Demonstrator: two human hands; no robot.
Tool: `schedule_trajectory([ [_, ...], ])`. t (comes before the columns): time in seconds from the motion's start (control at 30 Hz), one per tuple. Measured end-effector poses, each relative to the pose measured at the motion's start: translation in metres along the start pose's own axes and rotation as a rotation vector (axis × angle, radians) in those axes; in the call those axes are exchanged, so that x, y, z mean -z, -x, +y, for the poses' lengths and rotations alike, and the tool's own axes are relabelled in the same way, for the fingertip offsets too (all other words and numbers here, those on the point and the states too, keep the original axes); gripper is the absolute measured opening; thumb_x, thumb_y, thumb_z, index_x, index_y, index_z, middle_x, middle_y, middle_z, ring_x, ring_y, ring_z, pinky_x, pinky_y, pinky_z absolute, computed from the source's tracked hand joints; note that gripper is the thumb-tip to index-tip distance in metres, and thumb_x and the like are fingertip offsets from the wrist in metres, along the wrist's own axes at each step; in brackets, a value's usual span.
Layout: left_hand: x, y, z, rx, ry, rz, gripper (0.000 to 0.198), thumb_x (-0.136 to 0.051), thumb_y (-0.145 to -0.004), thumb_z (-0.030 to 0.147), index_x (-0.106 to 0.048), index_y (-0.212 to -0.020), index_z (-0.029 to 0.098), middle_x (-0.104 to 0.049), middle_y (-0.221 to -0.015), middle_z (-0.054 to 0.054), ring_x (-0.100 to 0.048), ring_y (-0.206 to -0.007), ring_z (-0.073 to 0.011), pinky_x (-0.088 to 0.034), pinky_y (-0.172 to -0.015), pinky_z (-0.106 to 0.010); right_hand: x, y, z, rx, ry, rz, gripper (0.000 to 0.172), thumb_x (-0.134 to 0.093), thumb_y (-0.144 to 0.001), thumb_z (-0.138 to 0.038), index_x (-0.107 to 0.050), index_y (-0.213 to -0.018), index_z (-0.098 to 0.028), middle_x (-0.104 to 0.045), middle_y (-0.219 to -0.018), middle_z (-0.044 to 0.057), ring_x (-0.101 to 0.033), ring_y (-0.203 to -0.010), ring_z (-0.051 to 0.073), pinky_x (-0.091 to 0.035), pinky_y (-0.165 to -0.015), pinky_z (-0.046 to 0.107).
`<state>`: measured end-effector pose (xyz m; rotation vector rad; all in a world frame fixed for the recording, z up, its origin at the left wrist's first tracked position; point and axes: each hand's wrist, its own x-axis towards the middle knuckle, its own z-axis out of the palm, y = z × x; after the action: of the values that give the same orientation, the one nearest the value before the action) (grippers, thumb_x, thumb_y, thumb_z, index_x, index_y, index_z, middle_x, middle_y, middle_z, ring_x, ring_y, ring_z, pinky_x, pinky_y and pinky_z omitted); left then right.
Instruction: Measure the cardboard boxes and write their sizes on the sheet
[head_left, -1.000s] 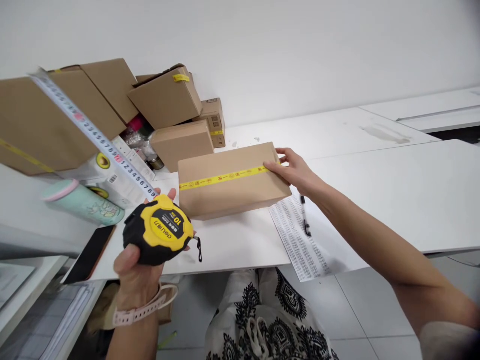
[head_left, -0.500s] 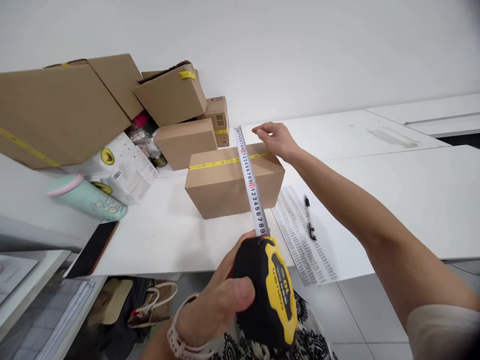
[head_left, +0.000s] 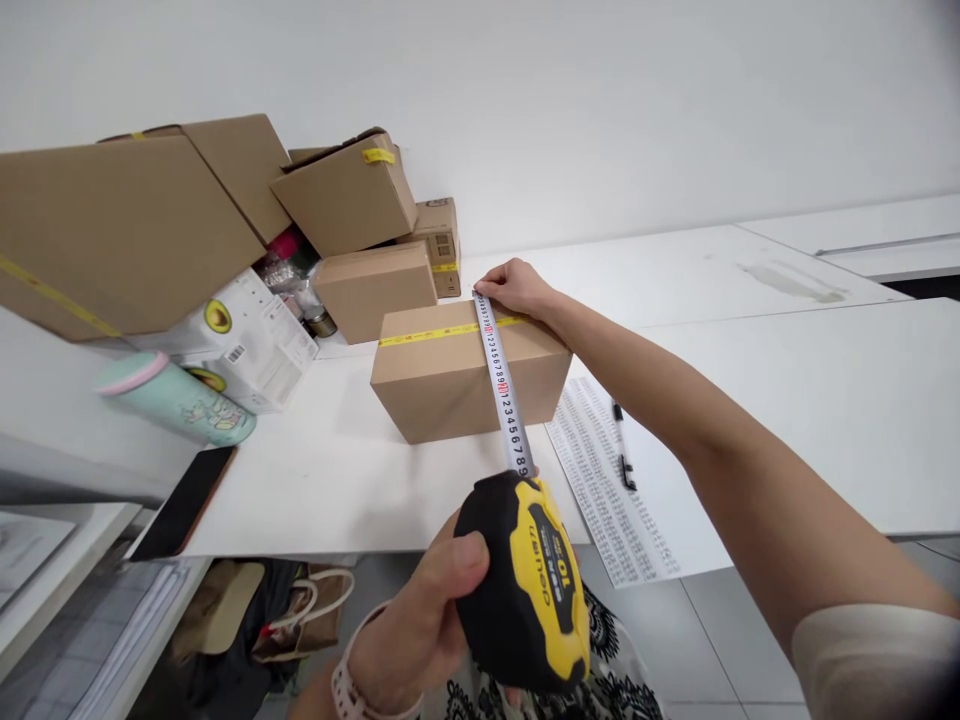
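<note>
A yellow and black tape measure [head_left: 521, 580] is gripped in my left hand [head_left: 420, 620], in front of the table edge. Its pulled-out blade [head_left: 501, 385] stretches away from me across the top of a closed cardboard box [head_left: 442, 395], which has yellow tape along its upper face. At the box's far top edge, my right hand [head_left: 517, 285] pinches the blade's end between thumb and fingers. The underside of the tape case and some left fingers are hidden.
Right of the box, a printed sheet [head_left: 656, 520] bears a black pen [head_left: 622, 447]. Left stand stacked cardboard boxes [head_left: 345, 195], an avocado-printed carton [head_left: 259, 340], a mint tumbler [head_left: 180, 400] and a dark phone-like slab [head_left: 184, 500]. A paper bag [head_left: 307, 615] sits below the white table [head_left: 300, 500].
My right hand has moved left and taken hold of the blade's end. The blade has come down onto the box's far edge, and the tape case has turned slightly and shifted left.
</note>
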<state>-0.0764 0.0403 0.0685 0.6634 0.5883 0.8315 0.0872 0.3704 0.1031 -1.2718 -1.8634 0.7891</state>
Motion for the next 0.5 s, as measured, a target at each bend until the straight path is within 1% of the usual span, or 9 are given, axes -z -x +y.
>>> schedule_trajectory([
  [0.03, 0.001, 0.002, -0.002, -0.001, 0.019, -0.007, 0.076, -0.063, -0.08, 0.071, -0.06, -0.139, 0.022, -0.074, -0.109, -0.016, -0.074, -0.078, -0.0283, -0.056, -0.053, -0.03, 0.0, -0.001, 0.0, 0.006, 0.031, 0.005, 0.021, -0.071, -0.083, -0.035, -0.07, -0.071, -0.018, -0.063, -0.069, 0.004, -0.056, -0.078, 0.021, -0.047, -0.074, 0.036],
  [0.1, 0.0, 0.007, -0.006, 0.013, 0.071, -0.026, 0.078, -0.067, -0.079, 0.068, -0.056, -0.145, 0.027, -0.072, -0.121, -0.015, -0.073, -0.1, -0.0359, -0.061, -0.069, -0.04, 0.0, -0.001, 0.0, 0.013, 0.087, 0.018, 0.024, -0.071, -0.083, -0.035, -0.068, -0.067, -0.017, -0.06, -0.065, 0.003, -0.053, -0.073, 0.018, -0.045, -0.069, 0.034],
  [0.17, -0.003, 0.011, -0.009, 0.051, 0.129, -0.04, 0.084, -0.071, -0.077, 0.066, -0.049, -0.151, 0.032, -0.07, -0.128, -0.014, -0.068, -0.115, -0.04, -0.06, -0.085, -0.049, -0.001, -0.001, 0.001, -0.002, 0.09, 0.013, 0.025, -0.072, -0.082, -0.035, -0.065, -0.064, -0.017, -0.058, -0.064, 0.003, -0.051, -0.07, 0.017, -0.043, -0.067, 0.032],
  [0.2, -0.006, 0.013, -0.01, 0.069, 0.152, -0.035, 0.087, -0.071, -0.077, 0.066, -0.045, -0.154, 0.035, -0.069, -0.131, -0.013, -0.066, -0.119, -0.0408, -0.058, -0.09, -0.052, -0.001, 0.0, 0.001, -0.012, 0.079, 0.008, 0.026, -0.073, -0.082, -0.034, -0.064, -0.063, -0.018, -0.058, -0.064, 0.002, -0.05, -0.069, 0.017, -0.043, -0.066, 0.032],
  [0.23, -0.009, 0.014, -0.01, 0.082, 0.168, -0.024, 0.088, -0.072, -0.076, 0.066, -0.043, -0.155, 0.038, -0.068, -0.134, -0.012, -0.065, -0.121, -0.0409, -0.057, -0.092, -0.054, -0.001, 0.0, 0.001, -0.016, 0.068, 0.002, 0.027, -0.073, -0.082, -0.034, -0.063, -0.063, -0.018, -0.058, -0.065, 0.003, -0.05, -0.069, 0.017, -0.043, -0.066, 0.032],
  [0.3, -0.014, 0.015, -0.011, 0.087, 0.164, -0.008, 0.086, -0.074, -0.076, 0.065, -0.044, -0.153, 0.043, -0.065, -0.139, -0.009, -0.063, -0.125, -0.0405, -0.057, -0.095, -0.054, -0.001, 0.001, 0.002, -0.016, 0.053, -0.012, 0.028, -0.072, -0.083, -0.033, -0.061, -0.061, -0.019, -0.059, -0.067, 0.003, -0.05, -0.07, 0.017, -0.043, -0.068, 0.033],
  [0.37, -0.018, 0.012, -0.01, 0.077, 0.143, -0.017, 0.084, -0.077, -0.075, 0.063, -0.048, -0.151, 0.042, -0.063, -0.141, -0.008, -0.061, -0.127, -0.0403, -0.056, -0.096, -0.053, -0.002, 0.0, 0.003, -0.012, 0.05, -0.016, 0.029, -0.072, -0.084, -0.032, -0.06, -0.061, -0.019, -0.06, -0.069, 0.004, -0.051, -0.072, 0.018, -0.044, -0.07, 0.034],
  [0.5, -0.024, 0.005, -0.006, 0.037, 0.13, -0.052, 0.077, -0.076, -0.077, 0.059, -0.052, -0.148, 0.039, -0.066, -0.135, -0.01, -0.063, -0.124, -0.0399, -0.056, -0.095, -0.053, -0.002, -0.003, 0.005, -0.01, 0.053, -0.012, 0.029, -0.072, -0.085, -0.031, -0.061, -0.061, -0.019, -0.06, -0.069, 0.004, -0.052, -0.073, 0.019, -0.044, -0.072, 0.035],
])
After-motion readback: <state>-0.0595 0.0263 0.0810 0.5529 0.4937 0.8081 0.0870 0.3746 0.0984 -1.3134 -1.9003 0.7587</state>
